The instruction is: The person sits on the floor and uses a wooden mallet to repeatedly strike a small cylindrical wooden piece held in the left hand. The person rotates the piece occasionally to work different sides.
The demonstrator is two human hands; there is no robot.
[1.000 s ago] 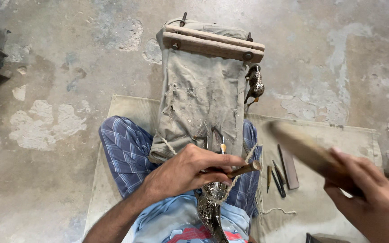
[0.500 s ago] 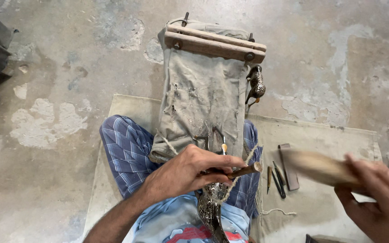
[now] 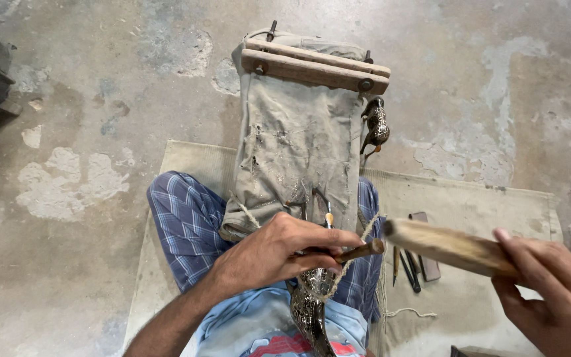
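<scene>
My left hand (image 3: 279, 254) grips a small wooden-handled chisel (image 3: 359, 251) held sideways against a dark patterned metal figure (image 3: 309, 305) on my lap. My right hand (image 3: 551, 294) holds a thick wooden stick (image 3: 444, 246) like a mallet, its end right beside the chisel's butt. A cord (image 3: 358, 246) runs across the figure. A worn canvas cloth (image 3: 299, 145) covers my legs, stretched from a wooden bar (image 3: 312, 66) at its far end.
A second small metal figure (image 3: 377, 125) lies beside the cloth's right edge. Several thin tools and a flat dark bar (image 3: 421, 254) lie on the beige mat (image 3: 470, 205) to my right. Bare stained concrete floor (image 3: 100, 132) surrounds the mat.
My right hand has swung the wooden stick down and leftward until its end meets the chisel's butt. My left hand has kept the chisel in place on the figure.
</scene>
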